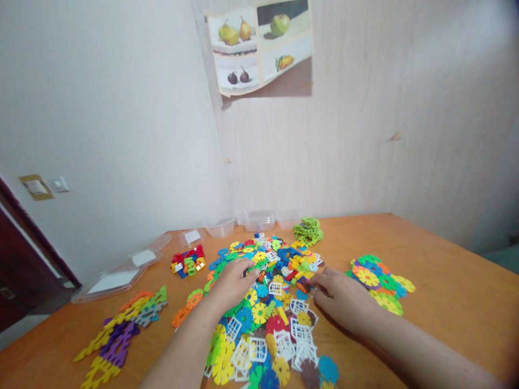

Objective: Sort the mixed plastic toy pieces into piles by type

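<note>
A broad heap of plastic building pieces (259, 313) covers the middle of the table, mixing notched flower discs, white lattice windows and small blocks. Over its upper left part is my left hand (233, 281), thumb and forefinger apart, the other fingers partly hidden; I see nothing held in it. My right hand (340, 297) rests at the heap's right edge, fingers bent but apart, their tips by some brown and blue pieces. A white window piece (275, 288) lies between the two hands. Several yellow discs (259, 313) lie just below it.
Sorted groups surround the heap: flower discs (367, 276) at right, green pieces (308, 231) at the back, small blocks (188, 261) and long notched pieces (121, 340) at left. Clear plastic tubs (221, 228) and lids (113, 282) line the table's back and left edges, near the wall.
</note>
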`<state>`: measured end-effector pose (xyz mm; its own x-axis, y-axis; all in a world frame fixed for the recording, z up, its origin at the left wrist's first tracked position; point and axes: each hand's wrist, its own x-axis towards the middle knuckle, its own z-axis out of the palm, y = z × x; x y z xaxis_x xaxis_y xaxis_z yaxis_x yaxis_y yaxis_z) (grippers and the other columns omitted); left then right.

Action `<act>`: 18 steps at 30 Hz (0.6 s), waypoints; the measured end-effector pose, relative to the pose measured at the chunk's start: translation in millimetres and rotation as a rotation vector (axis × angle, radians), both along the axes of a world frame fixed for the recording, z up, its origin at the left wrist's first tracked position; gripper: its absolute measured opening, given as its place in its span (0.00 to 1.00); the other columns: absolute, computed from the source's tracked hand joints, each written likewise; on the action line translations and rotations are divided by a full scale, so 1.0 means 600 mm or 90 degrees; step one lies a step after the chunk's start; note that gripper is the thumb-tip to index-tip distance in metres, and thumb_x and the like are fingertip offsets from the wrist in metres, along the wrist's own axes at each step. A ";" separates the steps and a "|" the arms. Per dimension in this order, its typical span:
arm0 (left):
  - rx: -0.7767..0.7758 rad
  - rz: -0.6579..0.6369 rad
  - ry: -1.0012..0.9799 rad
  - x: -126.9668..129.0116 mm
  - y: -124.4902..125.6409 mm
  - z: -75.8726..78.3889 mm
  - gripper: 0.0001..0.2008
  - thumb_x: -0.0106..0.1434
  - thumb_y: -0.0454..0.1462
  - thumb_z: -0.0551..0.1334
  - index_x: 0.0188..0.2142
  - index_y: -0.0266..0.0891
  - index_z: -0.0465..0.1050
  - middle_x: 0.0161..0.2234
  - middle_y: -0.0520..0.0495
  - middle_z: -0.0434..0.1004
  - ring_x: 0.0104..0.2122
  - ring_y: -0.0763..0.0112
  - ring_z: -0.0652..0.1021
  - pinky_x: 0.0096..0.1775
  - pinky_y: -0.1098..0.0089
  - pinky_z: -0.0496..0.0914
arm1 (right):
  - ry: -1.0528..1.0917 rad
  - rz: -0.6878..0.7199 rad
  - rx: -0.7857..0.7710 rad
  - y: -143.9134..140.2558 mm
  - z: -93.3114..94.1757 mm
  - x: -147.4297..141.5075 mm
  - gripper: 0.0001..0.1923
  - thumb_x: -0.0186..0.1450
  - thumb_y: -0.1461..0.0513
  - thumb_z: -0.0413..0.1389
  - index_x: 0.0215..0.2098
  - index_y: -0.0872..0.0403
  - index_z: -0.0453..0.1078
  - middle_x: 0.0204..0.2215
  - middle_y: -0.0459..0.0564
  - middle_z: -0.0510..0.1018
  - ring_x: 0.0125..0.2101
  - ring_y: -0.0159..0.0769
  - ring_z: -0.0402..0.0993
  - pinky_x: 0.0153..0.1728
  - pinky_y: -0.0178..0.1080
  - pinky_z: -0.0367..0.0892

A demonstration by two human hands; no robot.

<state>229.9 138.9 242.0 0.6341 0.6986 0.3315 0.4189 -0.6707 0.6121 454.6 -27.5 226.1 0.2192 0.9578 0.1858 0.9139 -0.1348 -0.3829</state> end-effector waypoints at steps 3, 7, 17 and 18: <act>0.019 -0.015 0.019 0.003 -0.009 0.003 0.11 0.62 0.46 0.60 0.33 0.43 0.78 0.36 0.47 0.79 0.39 0.61 0.76 0.43 0.67 0.66 | 0.057 0.039 0.006 -0.002 -0.001 -0.007 0.15 0.64 0.64 0.49 0.38 0.47 0.78 0.38 0.49 0.78 0.39 0.38 0.74 0.39 0.35 0.62; -0.026 -0.021 0.004 0.005 -0.020 0.010 0.12 0.61 0.46 0.62 0.38 0.45 0.80 0.43 0.45 0.80 0.45 0.58 0.77 0.47 0.65 0.67 | 0.083 0.040 0.028 0.001 -0.010 -0.006 0.13 0.63 0.65 0.49 0.36 0.49 0.76 0.37 0.48 0.79 0.39 0.37 0.74 0.38 0.34 0.62; -0.050 -0.060 0.001 0.015 -0.042 0.024 0.13 0.64 0.45 0.59 0.41 0.45 0.80 0.43 0.47 0.81 0.43 0.59 0.78 0.47 0.64 0.68 | 0.074 -0.079 0.020 0.002 0.006 0.028 0.10 0.62 0.66 0.48 0.32 0.52 0.72 0.29 0.47 0.78 0.31 0.35 0.72 0.30 0.33 0.56; -0.057 -0.065 -0.002 0.016 -0.044 0.025 0.13 0.64 0.45 0.59 0.42 0.45 0.80 0.42 0.47 0.81 0.43 0.59 0.78 0.46 0.64 0.68 | 0.080 -0.072 0.003 0.000 0.007 0.027 0.10 0.62 0.66 0.48 0.31 0.52 0.72 0.29 0.47 0.78 0.30 0.34 0.72 0.28 0.33 0.56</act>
<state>239.3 112.8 257.1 0.7020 0.6579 0.2726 0.3495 -0.6518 0.6731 471.0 -27.3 230.5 0.3467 0.9251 0.1551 0.8382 -0.2313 -0.4938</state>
